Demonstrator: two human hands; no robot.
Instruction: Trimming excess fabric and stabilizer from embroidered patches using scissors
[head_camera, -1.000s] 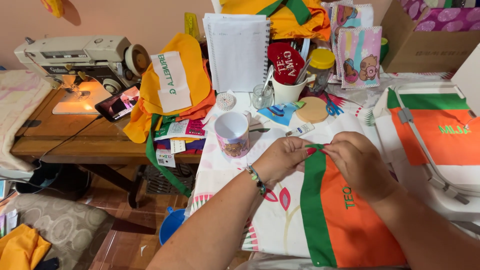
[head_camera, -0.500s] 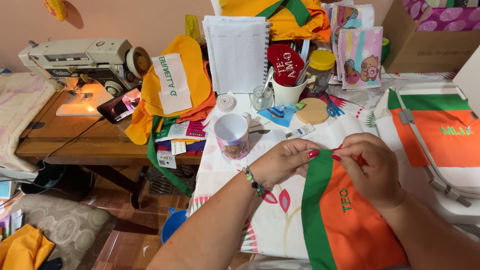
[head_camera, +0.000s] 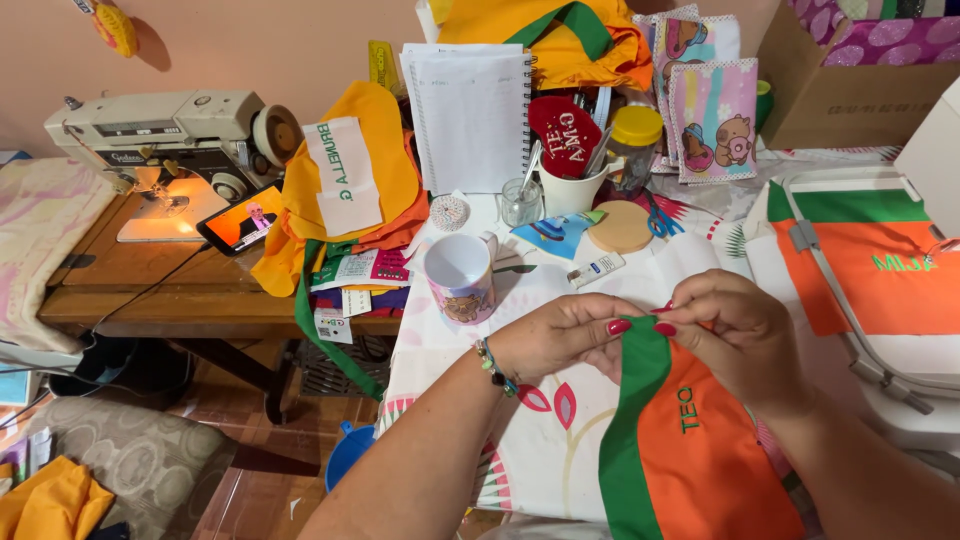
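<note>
between both hands (head_camera: 650, 335), orange-green cloth (head_camera: 690, 450) pinched.

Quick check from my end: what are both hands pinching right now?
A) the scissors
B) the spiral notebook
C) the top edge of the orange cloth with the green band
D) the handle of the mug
C: the left hand and right hand meet at the top edge of the orange cloth, fingertips on its green band; the mug stands untouched beyond them.
</note>
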